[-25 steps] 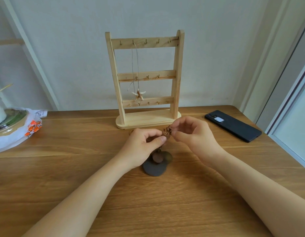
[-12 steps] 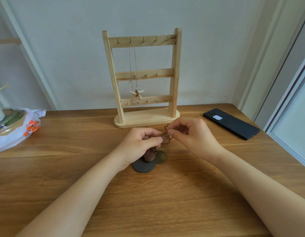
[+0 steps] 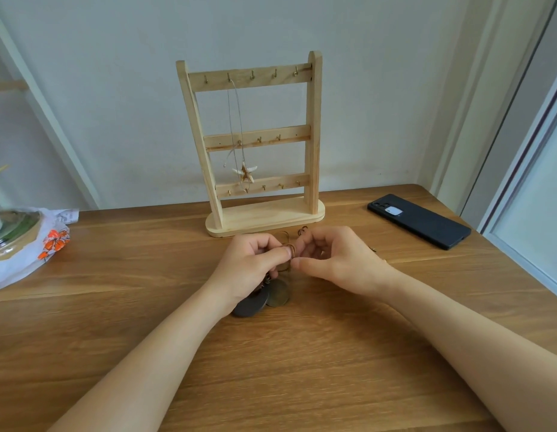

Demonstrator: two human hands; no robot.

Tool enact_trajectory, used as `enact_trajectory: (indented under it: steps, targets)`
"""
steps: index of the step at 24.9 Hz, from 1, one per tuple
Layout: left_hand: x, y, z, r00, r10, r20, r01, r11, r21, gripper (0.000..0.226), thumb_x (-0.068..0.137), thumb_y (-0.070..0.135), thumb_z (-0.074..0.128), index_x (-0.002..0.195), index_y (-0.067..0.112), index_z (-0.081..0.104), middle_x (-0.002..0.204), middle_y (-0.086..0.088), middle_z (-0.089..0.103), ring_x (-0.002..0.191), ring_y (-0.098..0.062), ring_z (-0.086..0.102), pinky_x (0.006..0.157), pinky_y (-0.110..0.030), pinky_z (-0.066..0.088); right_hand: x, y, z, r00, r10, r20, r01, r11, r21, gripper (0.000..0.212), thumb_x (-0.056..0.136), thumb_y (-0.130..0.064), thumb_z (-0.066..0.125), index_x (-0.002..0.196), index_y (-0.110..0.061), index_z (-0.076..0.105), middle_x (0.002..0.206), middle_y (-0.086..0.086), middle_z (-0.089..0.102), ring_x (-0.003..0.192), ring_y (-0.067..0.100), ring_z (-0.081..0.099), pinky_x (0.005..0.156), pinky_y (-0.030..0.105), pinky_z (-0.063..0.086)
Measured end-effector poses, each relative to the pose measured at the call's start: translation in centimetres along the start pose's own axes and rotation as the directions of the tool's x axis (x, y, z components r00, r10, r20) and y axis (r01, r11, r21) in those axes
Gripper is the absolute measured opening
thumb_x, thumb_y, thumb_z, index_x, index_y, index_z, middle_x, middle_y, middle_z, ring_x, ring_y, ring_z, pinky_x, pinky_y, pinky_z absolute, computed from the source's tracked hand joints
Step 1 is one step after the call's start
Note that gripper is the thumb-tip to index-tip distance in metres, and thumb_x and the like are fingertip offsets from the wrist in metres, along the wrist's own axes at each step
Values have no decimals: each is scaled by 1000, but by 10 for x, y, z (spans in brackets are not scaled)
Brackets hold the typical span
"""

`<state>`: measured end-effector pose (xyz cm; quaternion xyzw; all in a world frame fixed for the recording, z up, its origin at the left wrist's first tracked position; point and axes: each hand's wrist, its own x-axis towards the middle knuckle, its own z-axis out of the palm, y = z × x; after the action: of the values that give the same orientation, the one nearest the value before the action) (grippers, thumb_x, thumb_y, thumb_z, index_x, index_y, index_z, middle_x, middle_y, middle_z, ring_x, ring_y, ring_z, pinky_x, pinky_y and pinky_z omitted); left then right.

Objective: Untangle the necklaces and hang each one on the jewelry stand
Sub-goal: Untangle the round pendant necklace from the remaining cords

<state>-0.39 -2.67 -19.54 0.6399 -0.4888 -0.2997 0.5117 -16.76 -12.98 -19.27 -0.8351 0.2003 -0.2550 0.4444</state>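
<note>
Lying nearest on the table (image 3: 271, 369): dark disc pendant (image 3: 250, 305) and brass disc pendant (image 3: 279, 294), overlapping, judged weighty enough to drag on their strands; left hand (image 3: 253, 266) just above them, thumb and fingers pinching the knotted brown cord (image 3: 286, 245); right hand (image 3: 336, 260) pinching the same tangle from the opposite side, though which strand could not be told; cord judged soft, limp, best taken beside the knot; behind stood the jewelry stand (image 3: 314, 135), starfish necklace (image 3: 246, 173) hung from a top hook.

no legible text, labels, numbers or signs
</note>
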Motion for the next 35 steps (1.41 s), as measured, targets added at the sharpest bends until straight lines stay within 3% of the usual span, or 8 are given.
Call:
enact_trajectory:
  steps: [4, 8, 11, 13, 17, 22, 29, 35]
  targets:
    - [0, -1, 2, 999, -5, -32, 7, 998, 56, 24, 89, 14, 71, 65, 16, 69, 59, -2, 60, 56, -8, 54, 57, -18, 44, -1, -2, 3, 999, -10, -32, 9, 1000, -24, 10, 84, -17, 81, 90, -12, 76, 83, 4, 75, 76, 16, 67, 67, 20, 53]
    - [-1, -1, 2, 999, -3, -37, 6, 998, 68, 23, 90, 18, 71, 68, 14, 70, 57, -3, 61, 58, -10, 55, 60, -19, 45, -1, 0, 0, 999, -6, -46, 3, 998, -60, 7, 88, -17, 76, 93, -12, 78, 84, 3, 76, 78, 18, 69, 69, 23, 54]
    - [-1, -2, 0, 1000, -20, -24, 21, 999, 45, 31, 95, 21, 67, 73, 0, 71, 56, -5, 60, 64, -12, 61, 72, -27, 47, 1, 3, 0, 985, 148, -91, -118, 954, 276, 9, 92, -6, 67, 90, -7, 75, 83, 5, 72, 74, 17, 63, 67, 28, 51]
    - [1, -2, 0, 999, -32, -9, 33, 998, 46, 40, 98, 21, 61, 69, -6, 68, 58, -6, 62, 69, -8, 65, 78, -31, 46, 3, 0, -2, 965, 263, 2, -216, 788, 577, 16, 95, -3, 57, 86, -8, 69, 85, 7, 63, 76, 17, 55, 68, 30, 44]
    - [3, 0, -5, 999, -16, -33, 19, 997, 81, 47, 100, 15, 57, 56, 2, 59, 54, -3, 59, 86, -11, 72, 84, -29, 45, 5, -7, -15, 944, 259, 206, -310, 479, 821, 13, 83, -21, 45, 72, -16, 50, 89, 5, 53, 83, 20, 48, 79, 36, 38]
    - [6, -4, -14, 998, 0, -56, 7, 992, 124, 45, 101, 18, 58, 66, -11, 62, 51, -4, 53, 65, -11, 67, 86, -30, 48, 5, -1, -63, 925, 370, -84, 72, 45, 996, 11, 87, -19, 53, 78, -15, 58, 90, 1, 63, 83, 20, 57, 87, 33, 41]
    - [0, 5, -20, 998, -65, -19, 67, 987, 147, 9, 90, 7, 68, 95, 12, 72, 64, -8, 65, 63, -11, 60, 72, -25, 49, 14, 6, -65, 724, 572, -385, 202, 358, 912, 16, 101, -12, 54, 115, -13, 61, 121, 3, 71, 111, 21, 69, 93, 35, 54]
    - [0, 2, -22, 991, -99, -95, 119, 965, 233, 14, 83, 14, 77, 87, 27, 76, 82, 6, 77, 86, -15, 71, 81, -30, 49, 12, 6, -63, 658, 461, -595, 120, 717, 687, 8, 98, -13, 61, 92, -16, 66, 102, 3, 69, 91, 21, 67, 81, 34, 54]
